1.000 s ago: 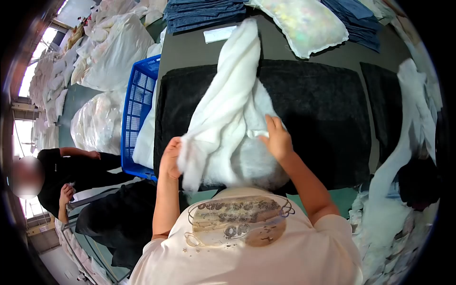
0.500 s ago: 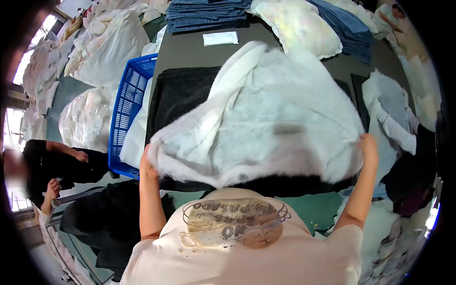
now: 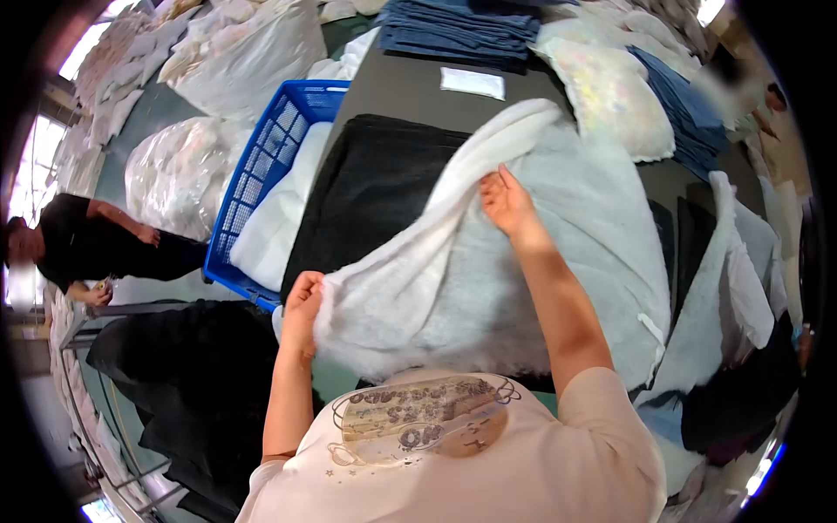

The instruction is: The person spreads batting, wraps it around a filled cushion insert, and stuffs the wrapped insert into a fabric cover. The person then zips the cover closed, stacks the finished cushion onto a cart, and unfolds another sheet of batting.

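Observation:
A large sheet of white batting [image 3: 558, 253] lies spread over the black fabric [image 3: 384, 174] on the table, its left part folded in a thick diagonal roll. My left hand [image 3: 304, 301] is closed on the lower left corner of the batting. At the upper fold, my right hand [image 3: 506, 200] pinches the edge of the batting between thumb and fingers. The right side of the sheet hangs loose near the table's front edge.
A blue basket [image 3: 253, 174] holding white batting stands left of the table [image 3: 392, 83]. Folded blue cloths [image 3: 458, 30], a small white packet [image 3: 472, 83] and a stuffed white bag [image 3: 610, 96] lie at the back. One person [image 3: 96, 240] is at the left, another at the far right.
The batting has opened out from a bunched shape and spread rightward. My right hand went out to the right edge, then came back to the upper fold. The view has shifted.

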Action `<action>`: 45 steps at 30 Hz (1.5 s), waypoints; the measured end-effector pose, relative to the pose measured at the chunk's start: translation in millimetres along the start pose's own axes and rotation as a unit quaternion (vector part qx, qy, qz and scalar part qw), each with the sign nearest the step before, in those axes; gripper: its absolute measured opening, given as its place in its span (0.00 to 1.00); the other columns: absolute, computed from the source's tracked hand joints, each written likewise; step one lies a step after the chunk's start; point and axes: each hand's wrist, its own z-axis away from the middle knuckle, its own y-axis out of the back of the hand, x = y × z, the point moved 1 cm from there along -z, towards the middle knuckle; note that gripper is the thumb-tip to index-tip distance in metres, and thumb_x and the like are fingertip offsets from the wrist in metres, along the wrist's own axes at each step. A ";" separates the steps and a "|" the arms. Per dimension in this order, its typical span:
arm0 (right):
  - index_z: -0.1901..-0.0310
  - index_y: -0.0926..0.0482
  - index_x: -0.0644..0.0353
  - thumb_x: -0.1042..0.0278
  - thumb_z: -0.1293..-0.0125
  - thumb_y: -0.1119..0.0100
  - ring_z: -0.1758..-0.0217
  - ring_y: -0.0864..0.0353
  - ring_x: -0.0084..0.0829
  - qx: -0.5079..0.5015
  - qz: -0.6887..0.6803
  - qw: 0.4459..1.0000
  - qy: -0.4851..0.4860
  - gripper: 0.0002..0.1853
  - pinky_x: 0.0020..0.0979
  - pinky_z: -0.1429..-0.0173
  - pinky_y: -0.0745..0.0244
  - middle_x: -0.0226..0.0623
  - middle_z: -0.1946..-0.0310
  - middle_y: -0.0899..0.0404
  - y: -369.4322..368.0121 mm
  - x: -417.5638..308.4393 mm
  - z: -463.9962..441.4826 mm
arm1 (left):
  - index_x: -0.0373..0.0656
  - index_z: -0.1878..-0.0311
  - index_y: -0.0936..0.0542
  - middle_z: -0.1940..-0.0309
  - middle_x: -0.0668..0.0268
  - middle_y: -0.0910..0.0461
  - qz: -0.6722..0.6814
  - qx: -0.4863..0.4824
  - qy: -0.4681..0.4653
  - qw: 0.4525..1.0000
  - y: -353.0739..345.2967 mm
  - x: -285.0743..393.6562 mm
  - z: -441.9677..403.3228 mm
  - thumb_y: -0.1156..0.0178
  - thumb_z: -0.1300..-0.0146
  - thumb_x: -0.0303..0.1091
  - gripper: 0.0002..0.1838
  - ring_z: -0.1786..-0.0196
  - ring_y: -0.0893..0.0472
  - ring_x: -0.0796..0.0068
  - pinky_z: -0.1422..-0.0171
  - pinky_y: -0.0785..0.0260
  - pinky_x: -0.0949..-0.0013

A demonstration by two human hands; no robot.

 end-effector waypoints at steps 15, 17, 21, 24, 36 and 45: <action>0.60 0.16 0.56 0.67 0.40 0.30 0.57 0.24 0.27 0.081 0.516 0.829 0.199 0.08 0.30 0.49 0.32 0.28 0.62 0.18 -203.2 23.1 -185.8 | 0.43 0.43 0.23 0.56 0.73 0.22 0.015 -0.220 0.081 0.972 36.3 -18.6 -31.3 0.44 0.27 0.32 0.13 0.55 0.24 0.83 0.50 0.31 0.75; 0.57 0.16 0.56 0.68 0.40 0.29 0.58 0.25 0.24 -0.004 0.479 0.862 0.167 0.10 0.28 0.52 0.31 0.28 0.63 0.19 -210.8 53.9 -232.6 | 0.42 0.43 0.22 0.58 0.73 0.21 0.089 -0.177 0.098 0.975 57.8 -9.6 -22.1 0.46 0.23 0.36 0.12 0.57 0.23 0.84 0.52 0.30 0.75; 0.58 0.16 0.58 0.66 0.37 0.31 0.59 0.24 0.22 -0.108 0.437 0.878 0.160 0.09 0.24 0.53 0.29 0.24 0.63 0.18 -265.5 125.6 -226.6 | 0.39 0.48 0.20 0.63 0.73 0.20 0.078 -0.101 0.114 0.985 122.3 -13.0 -21.1 0.49 0.21 0.40 0.15 0.59 0.23 0.83 0.53 0.30 0.75; 0.58 0.14 0.61 0.62 0.32 0.37 0.54 0.20 0.26 -0.100 0.692 0.697 0.159 0.11 0.27 0.47 0.27 0.30 0.59 0.15 -253.2 152.0 -242.8 | 0.40 0.52 0.19 0.63 0.72 0.19 0.060 -0.056 0.110 0.991 167.1 -10.7 -29.0 0.46 0.24 0.42 0.14 0.59 0.22 0.79 0.51 0.31 0.71; 0.45 0.17 0.52 0.85 0.50 0.45 0.36 0.24 0.39 -0.351 0.875 0.298 0.149 0.28 0.34 0.31 0.31 0.37 0.37 0.22 -267.8 96.8 -215.9 | 0.41 0.48 0.20 0.59 0.56 0.22 -0.568 0.096 -0.305 0.758 191.5 7.3 -73.0 0.32 0.44 0.28 0.18 0.57 0.23 0.53 0.52 0.30 0.60; 0.57 0.18 0.52 0.75 0.53 0.37 0.45 0.25 0.42 -0.384 0.889 0.104 0.226 0.18 0.40 0.39 0.29 0.36 0.57 0.20 -279.1 114.0 -193.7 | 0.34 0.43 0.23 0.53 0.57 0.24 -0.511 0.025 -0.262 0.818 121.5 21.8 -102.0 0.27 0.47 0.35 0.29 0.51 0.25 0.52 0.46 0.31 0.56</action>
